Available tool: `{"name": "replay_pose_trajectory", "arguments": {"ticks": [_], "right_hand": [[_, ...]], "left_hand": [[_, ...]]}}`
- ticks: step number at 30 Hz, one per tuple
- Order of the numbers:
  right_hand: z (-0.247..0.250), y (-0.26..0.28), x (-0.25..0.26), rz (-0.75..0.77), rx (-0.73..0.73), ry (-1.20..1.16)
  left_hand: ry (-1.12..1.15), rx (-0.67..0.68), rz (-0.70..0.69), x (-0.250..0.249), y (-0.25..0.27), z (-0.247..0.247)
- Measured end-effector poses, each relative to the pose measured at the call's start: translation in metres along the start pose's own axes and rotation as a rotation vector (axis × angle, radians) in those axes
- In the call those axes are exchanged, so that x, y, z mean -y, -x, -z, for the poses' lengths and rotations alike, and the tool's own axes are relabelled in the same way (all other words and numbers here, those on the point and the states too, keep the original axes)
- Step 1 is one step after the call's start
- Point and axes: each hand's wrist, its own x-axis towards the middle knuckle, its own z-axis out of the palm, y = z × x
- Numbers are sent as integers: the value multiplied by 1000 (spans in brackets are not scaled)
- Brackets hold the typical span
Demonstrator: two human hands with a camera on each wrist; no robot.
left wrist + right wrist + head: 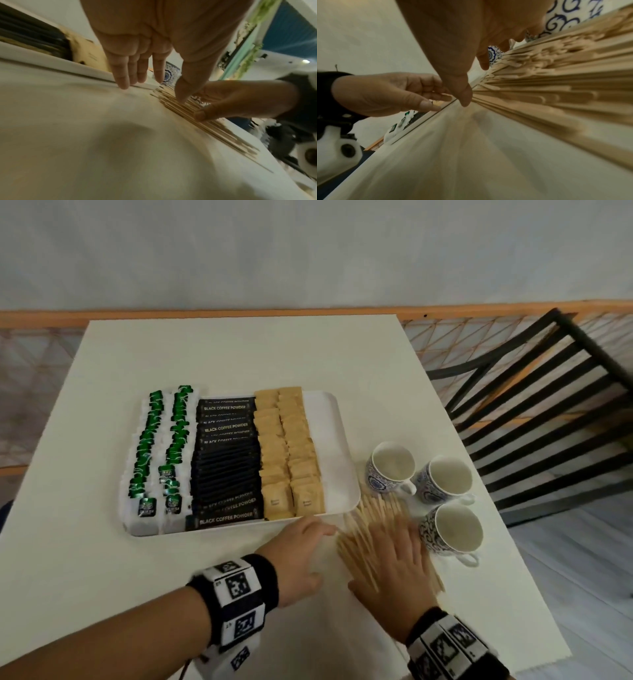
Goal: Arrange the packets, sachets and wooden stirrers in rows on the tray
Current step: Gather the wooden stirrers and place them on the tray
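A white tray [342, 440] holds rows of green tea bags [150, 446], black coffee sachets [226, 460] and brown sugar packets [287, 453]; its right strip is bare. A heap of wooden stirrers [363, 529] lies on the table off the tray's front right corner. My right hand [394, 563] lies flat on the heap with straight fingers. My left hand [301, 546] rests just left of the heap by the tray's front rim, fingers straight, thumb tip touching the stirrers [188, 108]. In the right wrist view the stirrers [556, 83] fan out under the palm.
Three blue-patterned white cups [445, 477] stand right of the stirrers, the nearest one [452, 529] close to my right fingers. A dark slatted chair [548, 405] stands beyond the table's right edge. The table [239, 350] shows bare surface behind the tray.
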Motion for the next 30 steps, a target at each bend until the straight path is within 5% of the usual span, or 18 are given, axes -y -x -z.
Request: {"name": "replay_pose_trajectory", "arguments": {"ticks": [10,20,26,30], "right_hand": [[-20,1,-11,-37,28,-44],[-26,6,-32,167,44,-22],[-10,13,-50,355,-109,-66],[-11,29,-72,392,-2,29]], "left_hand": [[-533,108,-112,-41,-50,-19],[-602,127,-139,-48,-66,-30],[-646,122,-156,-52,-72,-25],[-799,185,-198,-60,-91,-24]]}}
